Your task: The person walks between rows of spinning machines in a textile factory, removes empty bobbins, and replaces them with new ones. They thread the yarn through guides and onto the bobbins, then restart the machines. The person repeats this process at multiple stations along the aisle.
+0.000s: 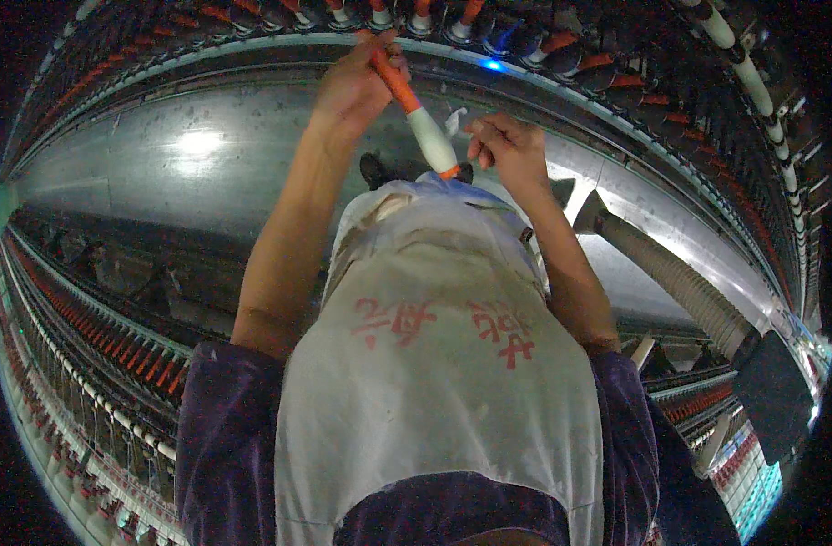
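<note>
A spinning bobbin [425, 127], orange at its bare end and wound with white yarn, slants over the front of my apron [443, 273]. My left hand [357, 86] is closed round its orange upper end, close to the machine's spindle row. To the right of the bobbin is my right hand [511, 150], its fingers curled into a pinch. A small white wisp of fibre [455, 120] shows between those fingertips and the bobbin. Whether the pinch holds a thread or the wisp, I cannot make out.
Spindles with orange bobbins [552, 44] line the machine ahead, and a small blue light [493, 65] glows there. Another machine row [143, 355] runs behind on the left. A ribbed hose [680, 268] lies at right above the shiny floor [161, 173].
</note>
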A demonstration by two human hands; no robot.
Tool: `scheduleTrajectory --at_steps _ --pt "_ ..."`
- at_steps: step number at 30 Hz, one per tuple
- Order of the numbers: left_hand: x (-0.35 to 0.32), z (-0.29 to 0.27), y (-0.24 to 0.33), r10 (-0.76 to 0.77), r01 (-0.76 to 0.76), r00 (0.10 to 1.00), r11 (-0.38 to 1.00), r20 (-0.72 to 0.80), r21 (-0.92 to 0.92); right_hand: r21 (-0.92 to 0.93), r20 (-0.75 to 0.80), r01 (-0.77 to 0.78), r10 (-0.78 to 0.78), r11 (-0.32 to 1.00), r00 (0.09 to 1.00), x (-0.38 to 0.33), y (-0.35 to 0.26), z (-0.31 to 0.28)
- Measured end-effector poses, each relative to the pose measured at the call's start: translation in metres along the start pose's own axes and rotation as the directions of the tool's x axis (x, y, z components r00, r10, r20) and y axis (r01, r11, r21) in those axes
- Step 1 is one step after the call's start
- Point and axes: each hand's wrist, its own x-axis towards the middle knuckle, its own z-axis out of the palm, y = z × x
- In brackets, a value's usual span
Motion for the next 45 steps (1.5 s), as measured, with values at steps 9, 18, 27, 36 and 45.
scheduleTrajectory --at_steps 9,18,27,36,45 --pt "0.006 0.014 -0.019 -0.292 0.264 0.949 0.942 0.116 0.208 -0.556 0.327 0.502 -0.381 0.663 0.865 0.012 -0.017 0.01" --pt "0.008 0.016 -0.024 -0.056 0.016 0.997 0.822 0.052 0.57 -0.174 0.147 0.095 -0.07 0.98 0.987 0.0 -0.019 -0.007" --pt "0.006 0.037 -0.036 -0.02 0.008 1.0 0.689 0.008 0.725 -0.561 0.345 0.467 -0.32 0.683 0.882 -0.004 -0.014 0.001" --pt "0.012 0.054 -0.085 -0.31 0.323 0.946 0.883 -0.094 0.341 -0.823 0.5 0.491 -0.776 -0.287 0.384 0.011 -0.029 -0.028" --pt "0.009 0.062 -0.095 -0.306 -0.166 0.919 0.278 0.251 0.946 -0.968 -0.032 0.168 -0.757 0.186 0.652 0.062 -0.075 -0.165"
